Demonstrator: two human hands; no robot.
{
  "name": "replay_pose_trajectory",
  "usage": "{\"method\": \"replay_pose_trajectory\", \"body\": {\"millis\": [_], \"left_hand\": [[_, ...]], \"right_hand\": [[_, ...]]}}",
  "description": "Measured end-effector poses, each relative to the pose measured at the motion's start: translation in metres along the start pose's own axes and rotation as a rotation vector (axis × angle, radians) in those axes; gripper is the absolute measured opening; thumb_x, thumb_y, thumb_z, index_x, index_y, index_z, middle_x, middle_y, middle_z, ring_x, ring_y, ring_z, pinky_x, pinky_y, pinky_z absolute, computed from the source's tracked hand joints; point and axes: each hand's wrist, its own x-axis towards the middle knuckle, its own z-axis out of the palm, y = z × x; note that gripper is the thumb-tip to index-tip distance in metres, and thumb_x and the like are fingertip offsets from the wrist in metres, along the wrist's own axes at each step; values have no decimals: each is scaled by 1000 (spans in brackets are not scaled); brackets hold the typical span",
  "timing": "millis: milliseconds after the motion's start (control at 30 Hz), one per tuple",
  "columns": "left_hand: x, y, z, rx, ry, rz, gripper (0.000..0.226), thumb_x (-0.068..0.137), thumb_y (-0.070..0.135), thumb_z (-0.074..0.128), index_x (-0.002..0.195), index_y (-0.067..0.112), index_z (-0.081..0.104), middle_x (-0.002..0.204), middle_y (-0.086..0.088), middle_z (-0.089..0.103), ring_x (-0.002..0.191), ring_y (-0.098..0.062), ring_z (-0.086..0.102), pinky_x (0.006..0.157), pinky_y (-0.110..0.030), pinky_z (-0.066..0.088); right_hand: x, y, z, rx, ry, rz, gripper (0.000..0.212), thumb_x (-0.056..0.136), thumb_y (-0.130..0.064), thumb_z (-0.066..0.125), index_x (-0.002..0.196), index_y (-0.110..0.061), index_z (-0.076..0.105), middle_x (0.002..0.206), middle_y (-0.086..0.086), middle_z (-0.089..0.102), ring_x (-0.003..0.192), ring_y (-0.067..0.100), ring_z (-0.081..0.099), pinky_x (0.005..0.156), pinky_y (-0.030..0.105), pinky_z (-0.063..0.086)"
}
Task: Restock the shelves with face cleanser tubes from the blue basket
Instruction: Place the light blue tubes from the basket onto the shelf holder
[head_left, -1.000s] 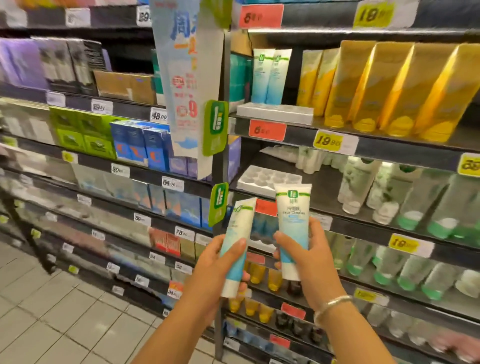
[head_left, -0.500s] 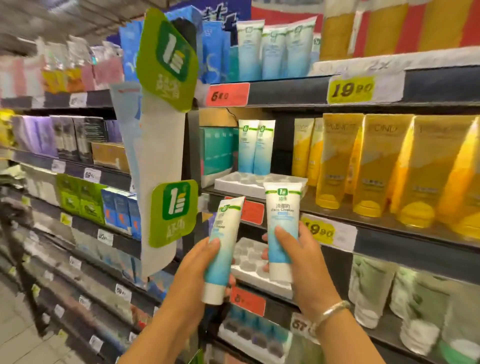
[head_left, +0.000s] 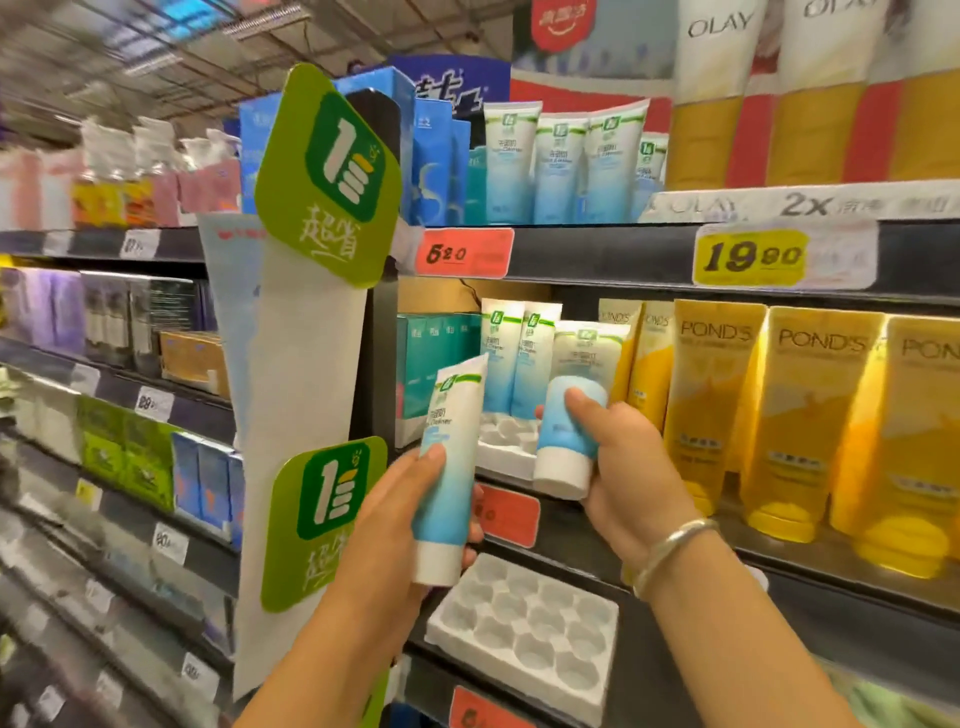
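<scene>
My left hand grips a white-and-blue face cleanser tube, cap down, in front of the shelf upright. My right hand holds a second cleanser tube, tilted toward the middle shelf, over the white tray. Two matching tubes stand at the back of that tray. Three more cleanser tubes stand on the top shelf. The blue basket is out of view.
An empty white moulded tray lies on the shelf below. Yellow Pond's tubes fill the middle shelf to the right. Green hanging signs stick out from the shelf upright on the left. Boxed goods line the left shelves.
The view has tilted up, showing the top shelf. My right hand has moved its tube forward and tilted it toward the middle-shelf tray. My left hand still holds its tube.
</scene>
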Motion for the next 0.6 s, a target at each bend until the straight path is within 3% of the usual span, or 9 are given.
{"method": "replay_pose_trajectory", "body": {"millis": [100, 233, 367, 600], "left_hand": [[12, 6, 3, -51, -25, -3, 65, 54, 49, 67, 106, 12, 60, 70, -8, 64, 50, -13, 57, 40, -24, 46], [28, 8, 2, -110, -76, -35, 59, 61, 44, 65, 107, 9, 58, 67, -7, 64, 49, -15, 57, 40, -24, 47], [43, 10, -3, -85, -103, -40, 60, 57, 47, 65, 105, 12, 59, 67, -5, 66, 49, -15, 59, 41, -24, 48], [58, 9, -14, -73, -178, -58, 68, 53, 52, 66, 108, 12, 58, 70, -5, 67, 50, -15, 60, 42, -25, 48]], "right_hand": [[22, -19, 9, 8, 52, 39, 16, 91, -17, 54, 107, -12, 55, 99, 10, 65, 78, 22, 66, 63, 35, 59], [54, -34, 22, -211, 201, -2, 39, 88, -8, 58, 126, -8, 45, 120, 15, 58, 105, 32, 60, 87, 47, 52], [81, -42, 26, -506, 360, -83, 42, 86, -8, 62, 124, -8, 43, 127, 13, 55, 114, 31, 55, 93, 44, 49], [103, -29, 19, -592, 447, -196, 44, 84, -3, 62, 122, -8, 40, 128, 12, 51, 117, 29, 52, 97, 44, 47]]}}
